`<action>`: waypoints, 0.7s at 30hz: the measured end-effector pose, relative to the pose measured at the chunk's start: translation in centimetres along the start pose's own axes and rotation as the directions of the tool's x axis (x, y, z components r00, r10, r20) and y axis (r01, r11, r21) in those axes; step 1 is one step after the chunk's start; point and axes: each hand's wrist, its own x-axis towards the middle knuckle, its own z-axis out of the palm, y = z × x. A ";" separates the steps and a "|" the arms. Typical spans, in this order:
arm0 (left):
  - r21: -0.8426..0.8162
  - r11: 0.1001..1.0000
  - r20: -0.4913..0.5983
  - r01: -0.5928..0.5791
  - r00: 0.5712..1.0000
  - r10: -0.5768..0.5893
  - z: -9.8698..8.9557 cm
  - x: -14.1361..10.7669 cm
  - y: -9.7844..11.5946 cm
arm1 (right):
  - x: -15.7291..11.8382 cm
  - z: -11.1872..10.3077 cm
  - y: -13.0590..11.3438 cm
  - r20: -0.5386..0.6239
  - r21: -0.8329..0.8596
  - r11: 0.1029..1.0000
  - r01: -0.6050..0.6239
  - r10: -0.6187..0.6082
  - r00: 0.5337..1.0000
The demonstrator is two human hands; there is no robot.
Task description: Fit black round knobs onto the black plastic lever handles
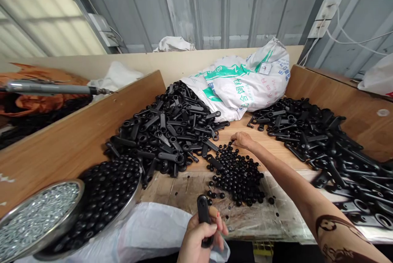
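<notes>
My left hand (pixel 201 234) is closed around a black plastic crank handle (pixel 204 214), held upright at the table's front edge. A tan wrap covers one of its fingers. My right hand (pixel 243 140) reaches out over the table to the far edge of a loose pile of black round knobs (pixel 241 175). Its fingers are drawn together there; whatever they hold is too small to make out. Left of that pile lies a large heap of black crank handles (pixel 172 132), with one flat handle (pixel 214 161) lying against the knobs.
A second heap of black handles (pixel 307 132) lies at the right. A printed white sack (pixel 242 83) leans at the back. At the left stand a bowl of metal screws (pixel 80 189) and a basin of black knobs (pixel 136 195). A power screwdriver (pixel 52 87) hangs beyond the wooden side board (pixel 76 138).
</notes>
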 end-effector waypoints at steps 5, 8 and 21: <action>0.069 0.998 -0.075 0.013 0.997 -0.008 1.5 1.3 0.3 | -2.8 -0.7 0.3 -0.046 0.278 0.961 0.009 0.004 0.999; 0.206 0.977 -0.115 -0.048 0.991 0.073 3.1 2.2 0.0 | -7.5 -0.8 0.0 -0.049 0.516 0.856 0.042 -0.019 0.999; 0.793 0.443 0.215 -0.418 0.873 0.438 9.5 3.9 -3.1 | -22.4 2.0 -2.6 -0.075 0.981 -0.169 0.094 0.112 0.991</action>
